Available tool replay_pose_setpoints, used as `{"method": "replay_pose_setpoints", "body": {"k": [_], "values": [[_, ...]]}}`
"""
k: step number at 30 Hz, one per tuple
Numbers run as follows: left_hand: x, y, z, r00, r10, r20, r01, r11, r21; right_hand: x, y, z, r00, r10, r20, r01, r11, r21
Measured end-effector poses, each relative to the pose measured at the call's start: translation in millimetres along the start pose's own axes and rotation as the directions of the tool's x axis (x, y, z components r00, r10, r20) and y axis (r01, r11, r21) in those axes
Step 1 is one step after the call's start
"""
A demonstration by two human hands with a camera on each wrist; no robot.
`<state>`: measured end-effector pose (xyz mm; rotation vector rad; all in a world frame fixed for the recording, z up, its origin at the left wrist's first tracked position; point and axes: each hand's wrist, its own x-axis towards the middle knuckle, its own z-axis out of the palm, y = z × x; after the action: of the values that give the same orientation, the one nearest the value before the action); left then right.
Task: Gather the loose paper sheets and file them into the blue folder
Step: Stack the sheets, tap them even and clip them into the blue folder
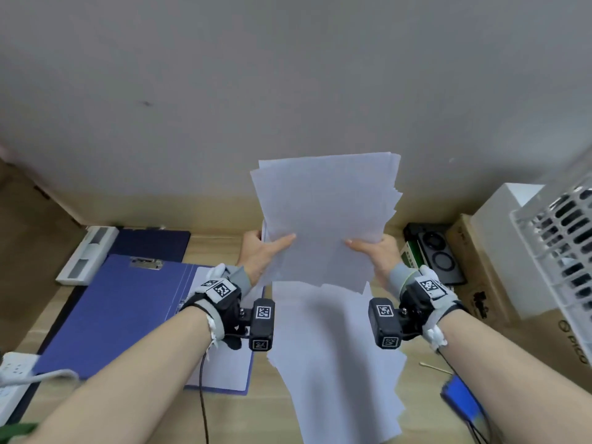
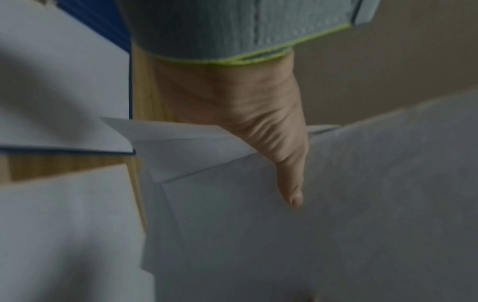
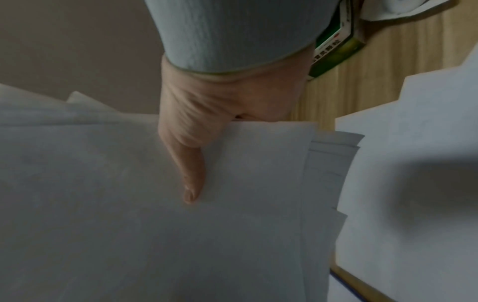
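Observation:
Both hands hold a loose stack of white paper sheets (image 1: 326, 216) up above the desk, its edges uneven. My left hand (image 1: 264, 251) grips the stack's lower left, thumb on the front sheet (image 2: 292, 190), the other fingers hidden behind. My right hand (image 1: 373, 253) grips the lower right the same way, thumb on top (image 3: 191, 183). More white sheets (image 1: 336, 363) lie spread on the desk below. The blue folder (image 1: 128, 312) lies open at the left, a metal clip (image 1: 145, 263) at its top and a white sheet (image 1: 224, 363) inside its right half.
A wooden desk (image 1: 224, 418) against a grey wall. White power strip (image 1: 12, 376) at the left edge, white device (image 1: 86, 254) behind the folder. On the right: black device (image 1: 435, 251), green box (image 3: 336, 47), cardboard boxes (image 1: 499, 283), white rack (image 1: 563, 238), blue object (image 1: 461, 398).

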<state>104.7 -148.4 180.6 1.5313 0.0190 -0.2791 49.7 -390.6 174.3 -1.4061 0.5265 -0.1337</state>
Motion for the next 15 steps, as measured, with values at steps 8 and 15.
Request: {"method": "replay_pose_setpoints", "body": {"k": [8,15], "values": [[-24,-74,0,0.979,-0.203,-0.018,0.204,0.978,0.037,-29,85,-7,0.987,0.146,-0.061,-0.152,0.982,-0.116],[-10,-40,5,0.988,-0.156,0.014,0.157,0.985,-0.065,-15,47,3,0.994,0.082,-0.077,-0.08,0.996,0.028]]}}
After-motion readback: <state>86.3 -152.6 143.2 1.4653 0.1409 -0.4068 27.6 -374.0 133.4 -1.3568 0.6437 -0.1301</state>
